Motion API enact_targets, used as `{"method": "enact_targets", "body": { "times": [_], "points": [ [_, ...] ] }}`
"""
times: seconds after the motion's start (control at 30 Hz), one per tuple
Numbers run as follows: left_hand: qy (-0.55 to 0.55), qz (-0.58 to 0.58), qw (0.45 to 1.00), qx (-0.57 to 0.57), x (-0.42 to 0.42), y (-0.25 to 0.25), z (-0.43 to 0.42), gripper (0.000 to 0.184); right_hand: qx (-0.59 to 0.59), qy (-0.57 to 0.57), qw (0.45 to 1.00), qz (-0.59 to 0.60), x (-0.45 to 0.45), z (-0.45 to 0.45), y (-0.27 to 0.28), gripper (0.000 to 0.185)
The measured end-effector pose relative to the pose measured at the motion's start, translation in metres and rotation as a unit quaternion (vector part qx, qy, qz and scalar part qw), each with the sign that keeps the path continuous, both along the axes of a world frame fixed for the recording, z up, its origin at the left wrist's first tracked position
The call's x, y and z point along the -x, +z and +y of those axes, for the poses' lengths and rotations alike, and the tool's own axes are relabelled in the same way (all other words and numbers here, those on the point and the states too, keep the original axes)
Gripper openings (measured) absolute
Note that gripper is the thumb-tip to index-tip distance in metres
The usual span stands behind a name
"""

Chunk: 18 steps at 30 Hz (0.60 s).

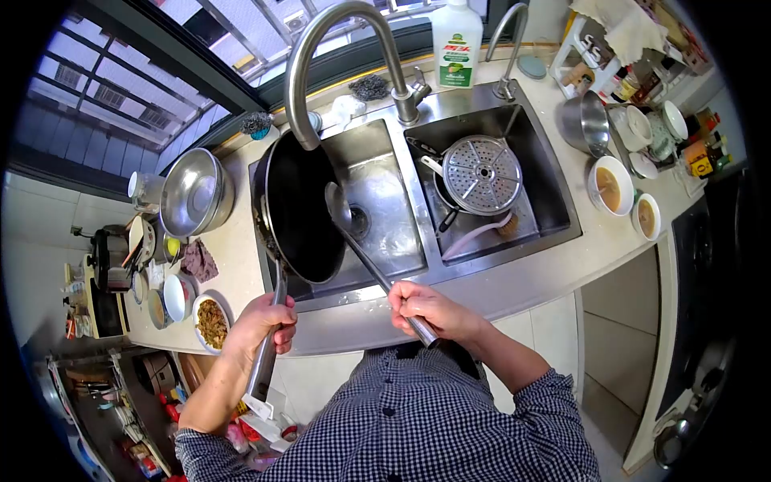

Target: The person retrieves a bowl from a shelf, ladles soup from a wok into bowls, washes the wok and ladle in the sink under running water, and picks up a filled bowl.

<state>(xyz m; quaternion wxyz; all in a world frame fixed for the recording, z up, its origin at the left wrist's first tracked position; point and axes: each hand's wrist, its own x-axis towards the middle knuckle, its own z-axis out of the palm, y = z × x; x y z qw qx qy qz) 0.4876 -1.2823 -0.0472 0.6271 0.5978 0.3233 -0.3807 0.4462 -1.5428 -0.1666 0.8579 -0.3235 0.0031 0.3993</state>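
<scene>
A black wok (301, 209) is tilted on its side over the left basin of the steel sink (377, 153). My left hand (269, 325) is wrapped round the wok's handle. The fingers of my right hand (426, 312) are closed round the long handle of a metal ladle (365, 261), whose bowl is at the wok's right edge, over the left basin. Above the wok and basin arches the tall faucet (345, 12); whether water runs from it I cannot tell.
The right basin holds a round perforated steamer plate (482, 175) and a pink-handled brush (479, 234). Steel bowls (197, 193) and a plate of food (211, 324) stand at left. Two bowls of liquid (610, 186) are at right. A white bottle (457, 44) stands behind the sink.
</scene>
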Motion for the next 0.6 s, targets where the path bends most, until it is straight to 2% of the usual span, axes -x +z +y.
{"method": "enact_targets", "body": {
  "times": [0.17,0.3,0.4,0.5,0.6],
  "points": [
    [0.006,-0.031,0.999,-0.001,0.024,0.013,-0.001,0.023,0.055,0.033,0.996,-0.057,0.019,-0.007,0.016,0.003],
    [0.064,-0.044,0.991,0.107,0.057,0.018,0.006,0.022,0.140,0.027,0.979,-0.145,0.037,0.004,0.031,0.003],
    [0.111,-0.056,0.968,0.219,0.091,0.006,0.009,0.024,0.196,0.005,0.953,-0.230,0.052,0.016,0.035,0.008],
    [0.127,-0.034,0.927,0.352,0.121,-0.012,0.003,0.025,0.283,0.022,0.919,-0.273,0.070,0.013,0.068,0.009],
    [0.132,-0.031,0.880,0.454,0.147,-0.034,-0.022,0.026,0.362,0.086,0.865,-0.337,0.072,-0.010,0.091,0.027]
  ]
}}
